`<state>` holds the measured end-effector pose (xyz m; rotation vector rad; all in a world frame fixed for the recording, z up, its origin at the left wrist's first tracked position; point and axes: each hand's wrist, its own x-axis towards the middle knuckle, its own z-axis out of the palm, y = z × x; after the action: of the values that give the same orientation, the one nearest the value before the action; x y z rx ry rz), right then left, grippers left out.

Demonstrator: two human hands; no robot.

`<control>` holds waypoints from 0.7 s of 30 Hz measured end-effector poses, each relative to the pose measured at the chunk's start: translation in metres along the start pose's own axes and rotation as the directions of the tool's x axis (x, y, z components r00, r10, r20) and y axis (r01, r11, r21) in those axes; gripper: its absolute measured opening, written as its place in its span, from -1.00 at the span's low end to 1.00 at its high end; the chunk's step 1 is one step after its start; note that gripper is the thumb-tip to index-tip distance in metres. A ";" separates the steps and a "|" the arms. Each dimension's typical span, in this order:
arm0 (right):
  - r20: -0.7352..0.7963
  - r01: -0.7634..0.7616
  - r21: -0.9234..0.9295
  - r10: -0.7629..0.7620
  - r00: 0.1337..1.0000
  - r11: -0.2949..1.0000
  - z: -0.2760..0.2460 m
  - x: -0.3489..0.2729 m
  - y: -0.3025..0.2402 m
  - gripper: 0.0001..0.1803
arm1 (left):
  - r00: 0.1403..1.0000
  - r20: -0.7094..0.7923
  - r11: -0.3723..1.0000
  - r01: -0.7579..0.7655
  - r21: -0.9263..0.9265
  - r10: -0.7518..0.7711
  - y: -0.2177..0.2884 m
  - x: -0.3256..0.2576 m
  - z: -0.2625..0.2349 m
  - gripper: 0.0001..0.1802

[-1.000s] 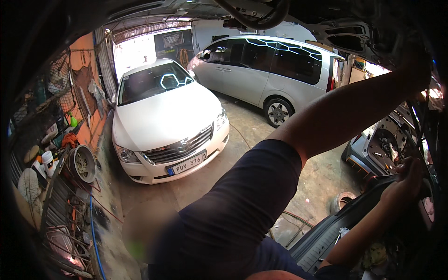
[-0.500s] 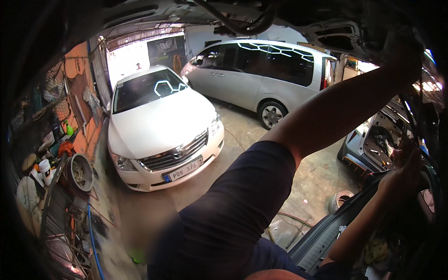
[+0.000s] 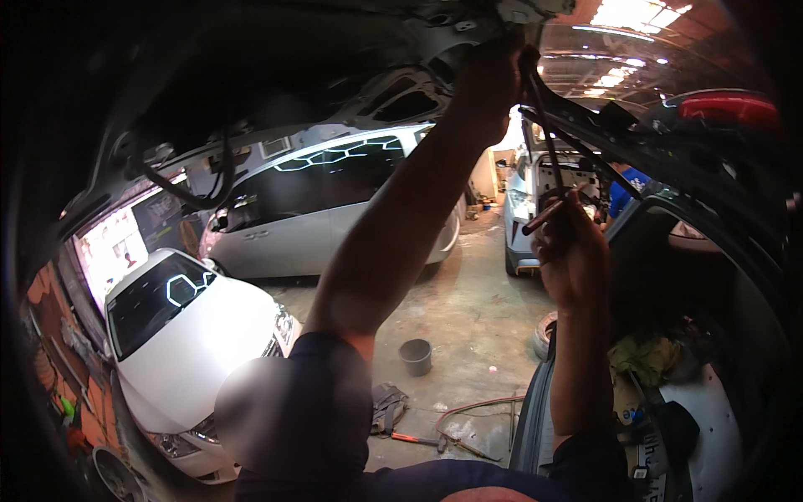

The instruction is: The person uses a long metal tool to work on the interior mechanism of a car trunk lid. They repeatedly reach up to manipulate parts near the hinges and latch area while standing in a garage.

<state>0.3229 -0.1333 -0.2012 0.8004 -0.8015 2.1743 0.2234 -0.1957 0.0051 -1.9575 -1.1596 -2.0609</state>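
Black thin strut rod (image 3: 544,138) at upper centre is gripped by the raised left hand (image 3: 489,75) against the open tailgate's grey underside (image 3: 393,92). Right hand (image 3: 573,255) clenches a slim reddish-handled tool (image 3: 552,211) just below; looks mid-job, rod not yet freed.

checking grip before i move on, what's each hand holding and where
Right hand grips a thin rod-like tool near its lower end. Left hand is closed around a dark strut at its top, under the raised hatch.

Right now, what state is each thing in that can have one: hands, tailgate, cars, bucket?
left hand: raised, gripping the underside of the tailgate.
right hand: closed on a thin red-handled tool.
dark raised tailgate: open overhead.
white sedan: parked, hood shut.
silver minivan: parked, doors shut.
small grey bucket: upright on the floor.
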 end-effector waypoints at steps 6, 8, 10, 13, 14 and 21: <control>0.041 0.425 -0.815 -0.693 0.720 0.393 -0.014 -0.007 0.018 -0.87 | 0.999 -0.032 0.979 0.000 0.206 0.007 -0.006 0.005 0.015 -0.73; 0.295 0.439 -0.898 -0.787 0.542 -0.034 -0.008 -0.003 0.030 -0.66 | 0.979 -0.138 0.984 0.162 0.072 -0.151 0.010 -0.008 0.026 -0.68; 0.200 0.462 -0.876 -0.765 0.613 0.141 0.005 0.005 0.037 -0.76 | 0.982 -0.158 0.990 0.120 0.073 -0.107 0.009 -0.009 0.011 -0.70; 0.058 0.031 -0.021 -0.030 0.998 0.999 -0.001 0.010 0.018 -0.60 | 0.993 -0.092 0.996 0.079 0.033 -0.075 0.015 -0.004 -0.009 -0.70; -0.027 -0.166 0.195 0.174 0.984 0.967 0.002 0.010 0.010 -0.56 | 0.997 -0.051 0.998 0.057 0.002 -0.057 0.011 -0.002 -0.008 -0.70; 0.085 0.427 -0.848 -0.715 0.694 0.313 0.019 0.001 0.034 -0.74 | 0.985 -0.143 0.995 0.097 -0.013 -0.098 0.006 0.001 0.003 -0.72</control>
<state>0.3023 -0.1657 -0.1989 0.1491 -1.0195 0.9751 0.2290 -0.1978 0.0083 -1.7534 -1.2424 -2.2129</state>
